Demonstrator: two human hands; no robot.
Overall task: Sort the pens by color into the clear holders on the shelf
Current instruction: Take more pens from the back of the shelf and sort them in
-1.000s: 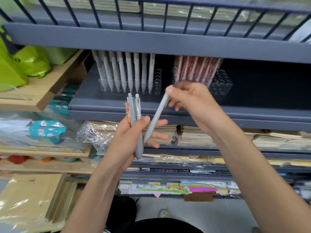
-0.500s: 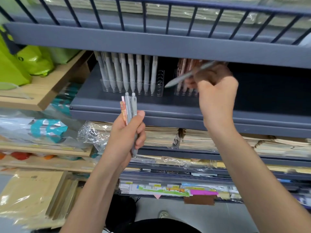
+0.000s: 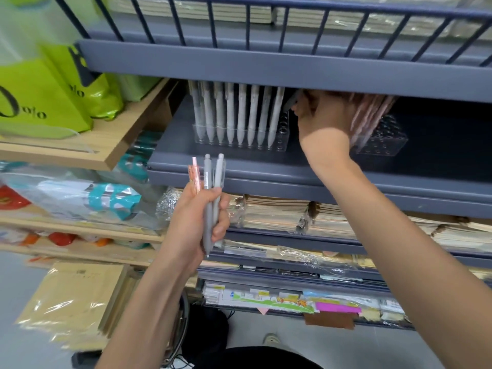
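Head view, looking slightly up into a grey metal shelf [image 3: 266, 162].

- Left hand [image 3: 195, 222]: hanging in front of the shelf's front edge with fingers and thumb curling round a bundle of three pens [image 3: 211, 179]. It is gripping them upright, clicker ends up. Two are grey, side by side. The third, a pink pen [image 3: 195, 173] with a printed barrel, is sitting at the left of the bundle, partly tucked behind the palm.
- Right hand [image 3: 323, 121]: reaching into the shelf under the lip of the upper shelf [image 3: 266, 70], back of the hand facing the camera and fingers curling inward. It is pinching a single grey pen [image 3: 290, 101]. Only a short dark end is showing by the thumb, the rest being hidden behind the hand.
- Left clear holder [image 3: 282, 137]: standing on the shelf deck, carrying a row of pale grey pens [image 3: 241, 113], tips down and caps up. Empty holes are showing at its right end, just beside the right hand.
- Right clear holder [image 3: 384, 142]: standing to the right of the hand, partly covered by the wrist. Pink pens [image 3: 368, 118] are leaning in it at its left side, with open holes showing at its right.
- The right hand is sitting between the two holders. Whether the pen tip is touching either one cannot be told.
- Surroundings: lime-green bags [image 3: 40, 97] resting on a wooden shelf [image 3: 111, 147] at left. Stacks of wrapped notebooks [image 3: 277, 214] are lying on the tier below.
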